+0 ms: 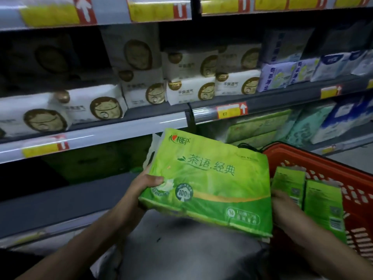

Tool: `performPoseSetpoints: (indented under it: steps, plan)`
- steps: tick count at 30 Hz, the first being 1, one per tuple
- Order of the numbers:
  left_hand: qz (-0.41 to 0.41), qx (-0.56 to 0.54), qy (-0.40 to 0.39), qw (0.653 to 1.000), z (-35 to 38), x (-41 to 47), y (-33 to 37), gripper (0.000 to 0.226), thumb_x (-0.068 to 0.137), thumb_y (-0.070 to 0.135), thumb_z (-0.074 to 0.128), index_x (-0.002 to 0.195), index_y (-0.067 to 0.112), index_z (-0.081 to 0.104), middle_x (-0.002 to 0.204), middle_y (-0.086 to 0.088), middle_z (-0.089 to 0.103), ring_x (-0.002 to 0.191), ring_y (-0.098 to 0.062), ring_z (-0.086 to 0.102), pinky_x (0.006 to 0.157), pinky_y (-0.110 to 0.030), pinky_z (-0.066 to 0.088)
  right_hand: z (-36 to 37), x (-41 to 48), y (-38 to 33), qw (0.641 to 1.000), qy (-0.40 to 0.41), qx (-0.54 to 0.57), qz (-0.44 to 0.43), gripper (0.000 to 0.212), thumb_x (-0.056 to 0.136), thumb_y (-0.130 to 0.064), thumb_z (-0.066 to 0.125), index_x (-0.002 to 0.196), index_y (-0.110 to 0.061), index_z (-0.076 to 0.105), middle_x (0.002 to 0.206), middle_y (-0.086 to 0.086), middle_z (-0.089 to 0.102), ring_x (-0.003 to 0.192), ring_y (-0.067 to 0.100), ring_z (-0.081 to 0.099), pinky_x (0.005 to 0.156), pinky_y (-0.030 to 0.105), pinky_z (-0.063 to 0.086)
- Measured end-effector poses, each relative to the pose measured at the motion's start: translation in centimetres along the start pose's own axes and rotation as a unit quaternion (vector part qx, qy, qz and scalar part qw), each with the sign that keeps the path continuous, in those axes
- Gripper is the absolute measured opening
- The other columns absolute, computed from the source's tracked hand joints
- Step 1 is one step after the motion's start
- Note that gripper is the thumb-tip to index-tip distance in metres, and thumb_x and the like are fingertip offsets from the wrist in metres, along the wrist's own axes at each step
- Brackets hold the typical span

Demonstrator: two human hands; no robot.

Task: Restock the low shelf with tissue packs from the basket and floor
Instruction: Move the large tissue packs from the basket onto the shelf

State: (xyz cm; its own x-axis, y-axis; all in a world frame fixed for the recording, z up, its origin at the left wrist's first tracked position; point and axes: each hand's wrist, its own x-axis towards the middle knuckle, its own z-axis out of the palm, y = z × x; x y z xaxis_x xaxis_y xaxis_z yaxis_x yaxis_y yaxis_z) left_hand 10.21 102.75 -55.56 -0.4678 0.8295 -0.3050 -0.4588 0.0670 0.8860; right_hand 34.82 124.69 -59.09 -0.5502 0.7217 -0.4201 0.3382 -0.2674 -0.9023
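Currently a green tissue pack (207,178) is gripped at its left edge by the left hand (148,183), before the low shelf (60,199); the right hand (282,207), beside the red basket (302,156), has a grip that cannot be told.

A bright green plastic tissue pack (207,178) carries darker green lettering, a yellow-gold stripe and a round white-and-green badge. The red plastic lattice basket (343,174) holds smaller green packs (323,209). On a grey shelf (157,111), white packs (96,106) show gold-brown round emblems. The price labels (232,110) are yellow and red with white arrows.
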Motion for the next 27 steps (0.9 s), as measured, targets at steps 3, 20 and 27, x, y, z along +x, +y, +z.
performPoseSetpoints:
  steps: [3, 20, 27]
  plan:
    - [-0.042, -0.044, 0.022, 0.998, -1.6, -0.8, -1.9, 0.092, 0.046, 0.035, 0.086, 0.131, 0.007, 0.066, 0.124, -0.022, 0.072, 0.099, -0.037, 0.075, 0.067, -0.043, 0.062, 1.6, -0.3, -0.8, 0.969, -0.071, 0.194, 0.134, 0.05, 0.105, -0.04, 0.042, 0.126, -0.005, 0.071, 0.115, 0.019, 0.075, 0.106, 0.035, 0.073, 0.095, 0.047, 0.053]
    - [-0.162, 0.003, 0.079, 0.984, -7.2, 2.7, -6.2, 0.045, 0.075, 0.027, 0.066, 0.113, 0.004, 0.069, 0.104, -0.019, 0.078, 0.078, -0.027, 0.076, 0.067, -0.031, 0.06, 5.5, 1.0, 0.1, 0.97, -0.139, 0.12, 0.161, 0.045, 0.088, -0.024, 0.068, 0.132, -0.015, 0.066, 0.124, 0.01, 0.074, 0.116, 0.03, 0.07, 0.106, 0.05, 0.047]
    - [-0.16, 0.013, 0.169, 0.973, -7.9, 4.6, -7.8, 0.034, 0.094, 0.028, 0.059, 0.117, 0.006, 0.068, 0.102, -0.016, 0.079, 0.085, -0.033, 0.074, 0.083, -0.044, 0.058, 6.4, 1.9, 1.2, 0.987, -0.087, 0.097, 0.096, 0.06, 0.072, -0.025, 0.085, 0.129, -0.017, 0.068, 0.117, 0.008, 0.077, 0.11, 0.029, 0.073, 0.106, 0.053, 0.05]
